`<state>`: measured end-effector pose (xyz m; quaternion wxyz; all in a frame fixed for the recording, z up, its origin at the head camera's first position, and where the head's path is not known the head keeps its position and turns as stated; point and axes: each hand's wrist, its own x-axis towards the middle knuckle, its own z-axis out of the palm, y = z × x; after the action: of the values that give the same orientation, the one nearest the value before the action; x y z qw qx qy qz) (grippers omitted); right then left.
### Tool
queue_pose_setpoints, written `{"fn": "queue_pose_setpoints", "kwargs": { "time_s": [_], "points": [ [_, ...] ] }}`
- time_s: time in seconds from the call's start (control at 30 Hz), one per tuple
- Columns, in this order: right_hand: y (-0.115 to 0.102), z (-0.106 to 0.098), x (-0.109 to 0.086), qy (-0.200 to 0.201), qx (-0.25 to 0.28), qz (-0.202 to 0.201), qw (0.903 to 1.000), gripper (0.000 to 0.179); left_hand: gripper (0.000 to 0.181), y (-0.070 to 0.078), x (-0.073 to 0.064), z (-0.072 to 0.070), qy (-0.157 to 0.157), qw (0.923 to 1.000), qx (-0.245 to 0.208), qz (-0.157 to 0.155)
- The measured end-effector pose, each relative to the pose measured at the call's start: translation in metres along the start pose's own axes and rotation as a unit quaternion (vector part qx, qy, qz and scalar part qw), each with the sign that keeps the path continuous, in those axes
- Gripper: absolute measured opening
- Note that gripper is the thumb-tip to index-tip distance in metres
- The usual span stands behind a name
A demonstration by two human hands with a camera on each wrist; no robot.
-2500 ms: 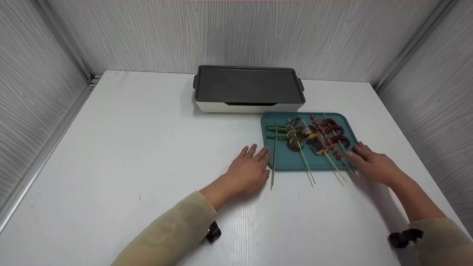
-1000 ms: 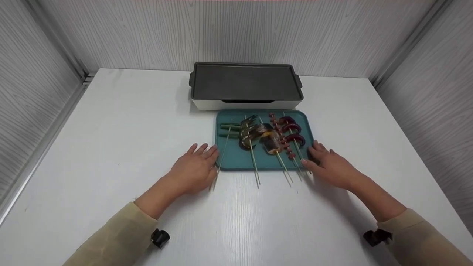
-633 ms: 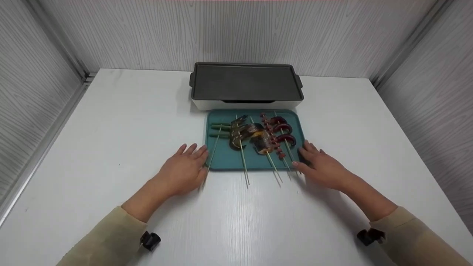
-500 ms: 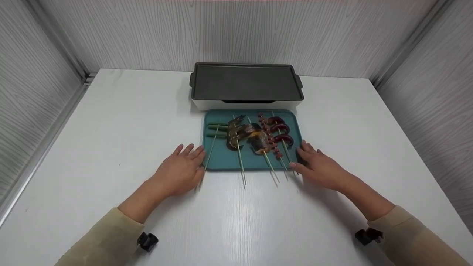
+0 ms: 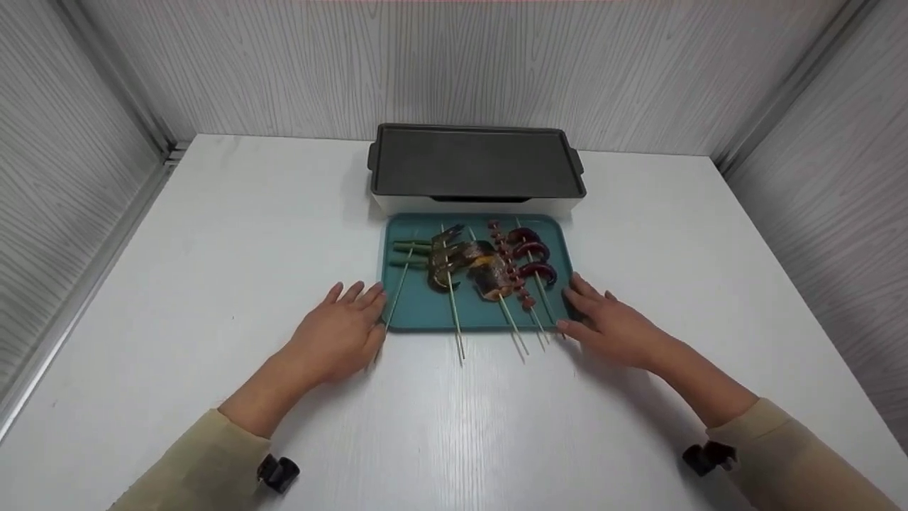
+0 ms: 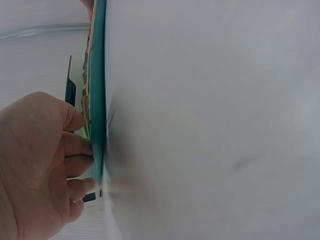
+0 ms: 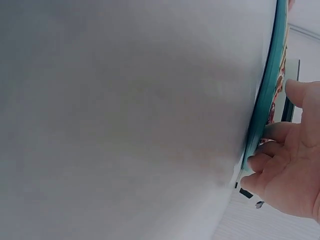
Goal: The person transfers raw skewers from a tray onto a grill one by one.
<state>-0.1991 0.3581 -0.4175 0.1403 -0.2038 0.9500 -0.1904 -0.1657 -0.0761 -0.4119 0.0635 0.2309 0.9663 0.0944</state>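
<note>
Teal tray (image 5: 425,312) sits centred before the grill (image 5: 479,163), skewers (image 5: 491,273) aboard: placing looks done! My left hand (image 5: 340,333) and right hand (image 5: 613,328), fingers loose, touch its sides; only release seems outstanding.

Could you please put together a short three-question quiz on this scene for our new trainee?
1. Multiple choice: In the head view, where does the teal tray lie in relation to the dark-topped griddle?
A) on top of it
B) in front of it, on the near side
C) behind it, on the far side

2. True or false: The left hand is at one side of the teal tray and the right hand is at the opposite side.

3. Fill the gap: Of the two hands, the red curled pieces lie nearer to the ____ one.

Key: 1. B; 2. true; 3. right.
</note>
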Motion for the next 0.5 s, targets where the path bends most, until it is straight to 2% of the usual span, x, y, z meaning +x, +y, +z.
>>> {"fn": "queue_pose_setpoints", "kwargs": {
  "time_s": [0.17,0.3,0.4,0.5],
  "points": [
    [0.008,0.000,-0.002,-0.009,0.001,0.011,0.9999,0.085,0.056,0.003,0.000,0.002,0.016,0.9995,-0.026,-0.008],
    [0.012,-0.001,-0.003,-0.012,0.003,0.008,0.9999,0.081,0.058,0.008,-0.005,-0.001,0.044,0.9949,-0.085,-0.030],
    [0.012,-0.001,-0.003,-0.013,0.004,0.001,0.9999,0.080,0.058,0.012,-0.012,-0.007,0.063,0.9824,-0.168,-0.052],
    [0.012,-0.002,-0.003,-0.011,-0.001,-0.003,0.9999,0.078,0.058,0.015,-0.019,-0.015,0.067,0.9589,-0.263,-0.084]
  ]
}}
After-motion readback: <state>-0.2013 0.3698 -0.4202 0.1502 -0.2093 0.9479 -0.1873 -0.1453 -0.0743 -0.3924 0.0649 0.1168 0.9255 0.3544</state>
